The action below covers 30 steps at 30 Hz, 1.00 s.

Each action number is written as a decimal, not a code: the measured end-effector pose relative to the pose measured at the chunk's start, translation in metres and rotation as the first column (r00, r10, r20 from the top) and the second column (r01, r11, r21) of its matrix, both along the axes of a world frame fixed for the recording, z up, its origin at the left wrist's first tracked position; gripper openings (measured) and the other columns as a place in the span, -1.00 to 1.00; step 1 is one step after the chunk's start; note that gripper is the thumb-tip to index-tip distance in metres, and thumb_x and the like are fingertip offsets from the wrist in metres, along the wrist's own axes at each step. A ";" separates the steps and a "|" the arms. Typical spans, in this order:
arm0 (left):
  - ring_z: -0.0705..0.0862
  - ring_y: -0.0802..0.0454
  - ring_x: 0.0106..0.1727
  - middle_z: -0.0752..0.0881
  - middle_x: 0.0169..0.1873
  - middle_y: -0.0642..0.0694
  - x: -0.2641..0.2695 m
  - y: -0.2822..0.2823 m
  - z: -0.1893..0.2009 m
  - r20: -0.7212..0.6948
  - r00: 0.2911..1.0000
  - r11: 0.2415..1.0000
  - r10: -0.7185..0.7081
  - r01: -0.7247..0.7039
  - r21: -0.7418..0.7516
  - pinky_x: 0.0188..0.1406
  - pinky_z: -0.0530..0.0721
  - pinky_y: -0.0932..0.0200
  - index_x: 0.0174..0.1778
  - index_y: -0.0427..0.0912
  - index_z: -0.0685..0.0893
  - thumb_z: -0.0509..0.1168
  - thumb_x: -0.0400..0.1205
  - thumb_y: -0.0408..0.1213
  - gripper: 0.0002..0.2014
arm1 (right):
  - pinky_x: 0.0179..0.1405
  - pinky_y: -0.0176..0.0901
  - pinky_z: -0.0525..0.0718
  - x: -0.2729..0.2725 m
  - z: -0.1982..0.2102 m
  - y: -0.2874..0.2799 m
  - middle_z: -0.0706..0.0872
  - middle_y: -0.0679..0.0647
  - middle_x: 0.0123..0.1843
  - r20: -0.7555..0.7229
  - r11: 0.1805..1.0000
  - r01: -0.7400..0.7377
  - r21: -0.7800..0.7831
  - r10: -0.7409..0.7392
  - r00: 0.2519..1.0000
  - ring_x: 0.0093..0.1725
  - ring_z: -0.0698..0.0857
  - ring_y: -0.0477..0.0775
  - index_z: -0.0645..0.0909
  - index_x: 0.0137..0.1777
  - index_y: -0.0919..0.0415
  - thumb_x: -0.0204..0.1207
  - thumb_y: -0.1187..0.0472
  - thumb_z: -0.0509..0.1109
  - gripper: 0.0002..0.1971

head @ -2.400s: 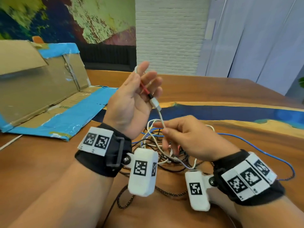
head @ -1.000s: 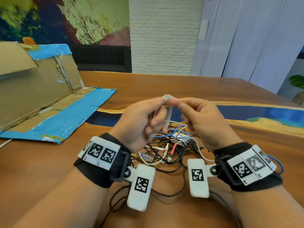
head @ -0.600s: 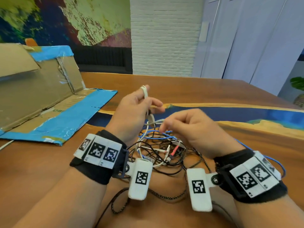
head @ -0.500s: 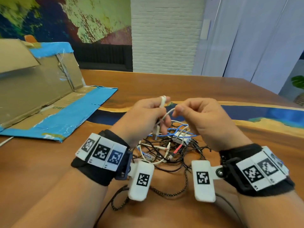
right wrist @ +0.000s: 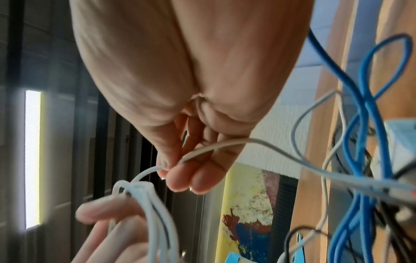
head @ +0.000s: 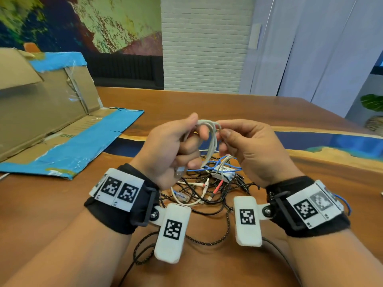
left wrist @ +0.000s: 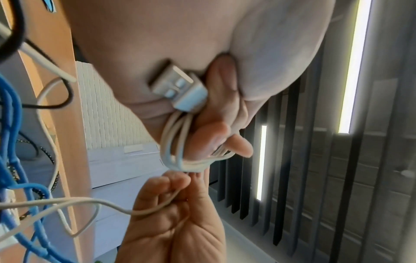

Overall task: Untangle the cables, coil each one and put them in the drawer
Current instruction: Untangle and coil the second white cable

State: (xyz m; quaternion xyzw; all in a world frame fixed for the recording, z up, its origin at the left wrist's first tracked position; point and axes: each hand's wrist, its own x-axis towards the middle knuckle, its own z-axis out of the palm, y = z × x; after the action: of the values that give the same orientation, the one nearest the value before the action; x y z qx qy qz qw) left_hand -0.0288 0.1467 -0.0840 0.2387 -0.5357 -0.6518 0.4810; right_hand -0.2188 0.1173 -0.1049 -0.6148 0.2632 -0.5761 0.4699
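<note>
My left hand (head: 176, 150) is raised over the table and grips a small coil of white cable (head: 212, 137) looped round its fingers. The cable's USB plug (left wrist: 180, 89) sticks out under the palm. My right hand (head: 248, 150) is close beside it and pinches the free run of the same white cable (right wrist: 216, 146) between thumb and fingertips. That run drops into the tangle of cables (head: 209, 185) on the table below both hands. A blue cable (head: 219, 165), black, braided and red-tipped leads lie mixed in it.
An opened cardboard box (head: 41, 108) with blue tape lies at the left, its flap flat on the wooden table (head: 207, 104). A braided black cable (head: 207, 242) trails toward me between my wrists. A potted plant (head: 373, 104) stands at far right.
My right hand swung down and back up to the left hand, laying more white cable round the left fingers. The coil is thicker and the USB plug now hangs below the left palm.
</note>
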 end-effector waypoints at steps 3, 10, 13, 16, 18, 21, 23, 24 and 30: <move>0.10 0.17 -0.70 0.14 -0.63 0.07 -0.002 0.001 0.001 -0.048 0.999 0.999 -0.009 0.007 -0.037 -0.61 0.29 0.22 -0.17 -0.22 0.65 0.00 0.84 -0.03 -0.54 | -0.23 -0.17 0.79 0.011 -0.004 0.003 0.86 0.21 -0.14 0.021 0.999 0.002 0.048 -0.003 1.000 -0.31 0.78 0.03 0.86 0.00 0.26 0.59 0.47 0.42 -0.80; 0.52 0.08 -0.48 0.43 -0.44 -0.02 -0.010 -0.009 -0.004 -0.277 0.945 0.972 0.176 -0.211 -0.100 -0.08 0.66 0.06 0.39 -0.34 0.59 -0.05 0.87 -0.21 -0.60 | -0.46 -0.11 0.60 0.016 -0.007 0.010 0.76 0.14 -0.36 -0.400 0.992 0.123 0.016 -0.106 0.910 -0.50 0.57 0.11 0.84 0.11 0.20 0.72 0.22 0.40 -0.82; 0.80 -0.05 -0.15 0.65 -0.34 -0.03 0.001 -0.019 -0.003 -0.248 0.883 0.895 0.398 -0.433 -0.105 0.00 0.72 0.01 0.54 -0.25 0.50 0.00 0.88 -0.27 -0.64 | -0.51 -0.18 0.57 0.021 -0.004 0.020 0.62 0.11 -0.45 -0.478 0.989 -0.007 0.151 0.079 0.875 -0.56 0.45 0.02 0.84 0.12 0.17 0.77 0.14 0.33 -0.76; 0.84 -0.08 -0.05 0.80 -0.06 -0.02 0.009 -0.019 -0.003 0.013 0.856 0.828 0.516 -0.496 -0.263 -0.27 0.71 0.10 0.15 -0.10 0.71 0.09 0.86 -0.32 -0.74 | -0.54 -0.21 0.44 0.020 0.002 0.025 0.50 -0.02 -0.49 -0.515 0.991 -0.046 0.126 0.105 0.851 -0.54 0.38 -0.07 0.85 0.02 0.14 0.72 0.11 0.41 -0.80; 0.81 -0.01 -0.04 0.79 0.14 -0.04 0.007 -0.018 -0.007 0.263 0.822 0.845 0.505 -0.409 -0.345 -0.25 0.71 0.10 -0.14 -0.08 0.76 0.17 0.82 -0.32 -0.69 | -0.50 -0.35 0.40 0.014 0.008 0.025 0.56 -0.13 -0.49 -0.516 1.000 0.006 0.013 0.001 0.857 -0.53 0.43 -0.19 0.86 -0.02 0.17 0.68 0.16 0.47 -0.84; 0.69 -0.06 -0.40 0.76 -0.34 -0.04 -0.002 -0.013 -0.013 0.507 0.792 0.926 0.339 -0.185 -0.330 -0.37 0.58 0.05 -0.05 -0.16 0.75 0.14 0.84 -0.23 -0.70 | -0.24 -0.28 0.69 0.006 0.014 0.024 0.85 0.04 -0.30 -0.489 0.984 0.071 -0.166 -0.145 0.860 -0.32 0.75 -0.16 0.84 -0.05 0.29 0.62 0.33 0.50 -0.92; 0.47 -0.05 -0.60 0.62 -0.53 -0.14 -0.006 -0.011 -0.015 0.548 0.798 0.959 0.252 -0.129 -0.252 -0.40 0.48 0.00 -0.11 -0.23 0.70 0.08 0.85 -0.18 -0.64 | -0.09 0.07 0.75 0.003 0.014 0.023 0.87 0.18 -0.20 -0.468 0.971 0.092 -0.222 -0.189 0.863 -0.19 0.80 0.06 0.82 -0.09 0.26 0.55 0.38 0.56 -0.96; 0.40 -0.05 -0.63 0.55 -0.57 -0.17 -0.007 -0.011 -0.016 0.545 0.807 0.969 0.227 -0.130 -0.211 -0.34 0.49 -0.05 -0.19 -0.23 0.66 0.07 0.85 -0.19 -0.62 | -0.05 0.17 0.75 0.002 0.014 0.022 0.86 0.22 -0.17 -0.457 0.970 0.092 -0.223 -0.187 0.870 -0.15 0.81 0.19 0.82 -0.09 0.24 0.53 0.39 0.57 -0.95; 0.21 -0.04 -0.63 0.29 -0.59 -0.09 -0.002 -0.014 -0.017 0.421 0.903 0.996 0.087 -0.082 -0.030 -0.30 0.49 -0.01 -0.12 -0.30 0.60 0.03 0.77 -0.22 -0.68 | -0.06 0.15 0.79 0.004 0.012 0.020 0.84 0.25 -0.22 -0.445 0.975 0.058 -0.213 -0.150 0.883 -0.21 0.80 0.21 0.80 -0.02 0.30 0.58 0.44 0.51 -0.92</move>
State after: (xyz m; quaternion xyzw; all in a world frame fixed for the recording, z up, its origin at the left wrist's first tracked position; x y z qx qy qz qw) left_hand -0.0313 0.1323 -0.1008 0.3941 -0.6200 -0.5601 0.3829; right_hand -0.2146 0.1376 -0.0932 -0.7611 0.3422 -0.4619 0.3005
